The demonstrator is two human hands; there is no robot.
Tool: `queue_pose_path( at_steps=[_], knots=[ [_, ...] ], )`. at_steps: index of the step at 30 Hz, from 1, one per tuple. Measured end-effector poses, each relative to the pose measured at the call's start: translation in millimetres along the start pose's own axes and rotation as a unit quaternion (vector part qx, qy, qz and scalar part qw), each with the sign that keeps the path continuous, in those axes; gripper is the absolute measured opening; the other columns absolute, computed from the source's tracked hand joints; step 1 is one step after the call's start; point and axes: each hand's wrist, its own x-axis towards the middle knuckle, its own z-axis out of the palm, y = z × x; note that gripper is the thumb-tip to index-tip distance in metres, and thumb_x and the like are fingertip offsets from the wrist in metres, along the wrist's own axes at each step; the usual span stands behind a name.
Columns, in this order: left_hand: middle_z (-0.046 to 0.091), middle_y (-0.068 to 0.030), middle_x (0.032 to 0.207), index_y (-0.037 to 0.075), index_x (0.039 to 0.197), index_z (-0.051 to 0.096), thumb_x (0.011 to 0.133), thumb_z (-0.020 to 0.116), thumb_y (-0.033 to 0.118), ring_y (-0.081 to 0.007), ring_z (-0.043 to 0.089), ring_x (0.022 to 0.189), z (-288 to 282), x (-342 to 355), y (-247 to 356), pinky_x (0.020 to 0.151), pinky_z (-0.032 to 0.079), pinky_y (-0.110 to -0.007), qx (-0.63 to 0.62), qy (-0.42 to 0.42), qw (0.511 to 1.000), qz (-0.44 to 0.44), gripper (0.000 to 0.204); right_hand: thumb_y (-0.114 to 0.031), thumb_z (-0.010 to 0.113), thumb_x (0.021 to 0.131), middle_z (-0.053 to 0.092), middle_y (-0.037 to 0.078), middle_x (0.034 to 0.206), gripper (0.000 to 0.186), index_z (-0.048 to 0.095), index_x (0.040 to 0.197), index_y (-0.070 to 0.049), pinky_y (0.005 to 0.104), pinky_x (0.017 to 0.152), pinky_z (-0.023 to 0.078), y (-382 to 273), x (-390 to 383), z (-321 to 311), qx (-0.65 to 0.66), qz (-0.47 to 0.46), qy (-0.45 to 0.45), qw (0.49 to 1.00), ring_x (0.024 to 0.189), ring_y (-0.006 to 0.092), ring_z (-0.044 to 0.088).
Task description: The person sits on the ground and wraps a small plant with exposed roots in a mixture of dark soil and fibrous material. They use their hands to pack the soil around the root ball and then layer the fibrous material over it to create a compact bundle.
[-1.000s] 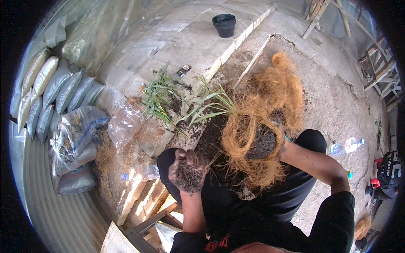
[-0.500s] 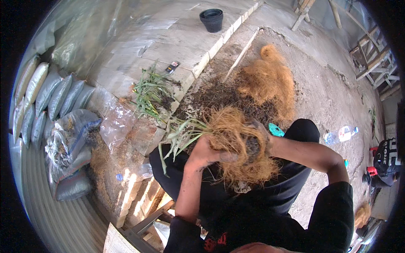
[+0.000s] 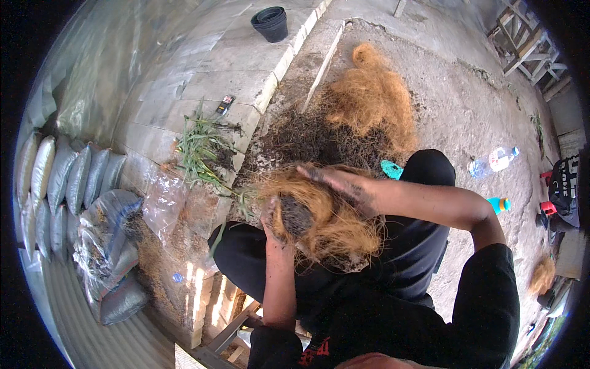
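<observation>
Above my lap is a bundle of brown coconut fibre (image 3: 344, 237), wrapped around a dark clump of soil (image 3: 296, 216) that shows through a gap facing me. My left hand (image 3: 270, 216) grips the bundle's left side, its fingers mostly hidden by fibre. My right hand (image 3: 344, 186) lies across the top, with soil-stained fingers stretched out and pressing on the fibre. A few green leaves (image 3: 244, 203) stick out past my left hand; where they join the bundle is hidden.
Beyond the bundle are dark loose soil (image 3: 307, 144) and a heap of coconut fibre (image 3: 375, 101). Green plants (image 3: 201, 147) lie left, near filled bags (image 3: 80, 175). Black pots (image 3: 270, 24) stand far off. A teal object (image 3: 391, 169) and plastic bottle (image 3: 495, 162) lie right.
The bundle has turned in my hands, so the dark clump now faces left and toward me. My right hand has moved from its right side onto the top, fingers flattened. The leaves are less visible.
</observation>
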Motion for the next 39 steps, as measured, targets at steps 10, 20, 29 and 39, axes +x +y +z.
queue_pose_path(
  at_steps=[10, 20, 29, 39],
  knots=[
    [0.051, -0.0156, 0.123, 0.005, 0.127, 0.044, 0.094, 0.042, 0.042, -0.0303, 0.053, 0.109, -28.4, 5.8, -14.1, 0.091, 0.048, -0.042, -0.077, 0.036, 0.995, 0.054, 0.05, -0.033, 0.048, 0.095, 0.048, 0.007, 0.121, 0.048, 0.039, 0.136, -0.01, 0.0309, 0.1, 0.036, -42.3, -46.4, -4.0, -0.198, -0.096, -0.071, 0.973, 0.111, 0.0164, 0.045],
    [0.054, -0.0102, 0.119, 0.005, 0.123, 0.048, 0.094, 0.042, 0.029, -0.025, 0.055, 0.106, 0.9, 3.9, 17.9, 0.091, 0.048, -0.04, -0.072, 0.019, 0.989, 0.128, 0.037, -0.044, 0.059, 0.086, 0.066, 0.008, 0.084, 0.048, 0.063, 0.101, 0.002, 0.0324, 0.075, 0.051, -37.7, -76.8, 9.1, -0.565, -0.099, 0.032, 0.819, 0.076, 0.0136, 0.058],
    [0.058, -0.0133, 0.112, 0.002, 0.117, 0.052, 0.089, 0.051, 0.034, -0.0266, 0.059, 0.1, 12.7, -0.3, 11.2, 0.086, 0.051, -0.041, -0.117, 0.061, 0.991, -0.007, 0.042, -0.026, 0.06, 0.088, 0.054, 0.014, 0.125, 0.045, 0.051, 0.123, 0.0, 0.032, 0.102, 0.036, -65.2, -87.5, 41.2, -0.564, -0.264, -0.003, 0.782, 0.119, 0.0212, 0.046],
    [0.051, -0.0156, 0.12, 0.003, 0.132, 0.033, 0.082, 0.062, 0.021, -0.0262, 0.057, 0.104, 6.9, -12.3, -10.4, 0.085, 0.053, -0.042, -0.078, 0.101, 0.988, -0.089, 0.06, -0.019, 0.056, 0.089, 0.056, 0.016, 0.121, 0.039, 0.051, 0.123, -0.001, 0.0372, 0.101, 0.038, -88.6, -30.8, 68.8, -0.683, -0.332, -0.097, 0.644, 0.115, 0.0263, 0.051]
  ],
)
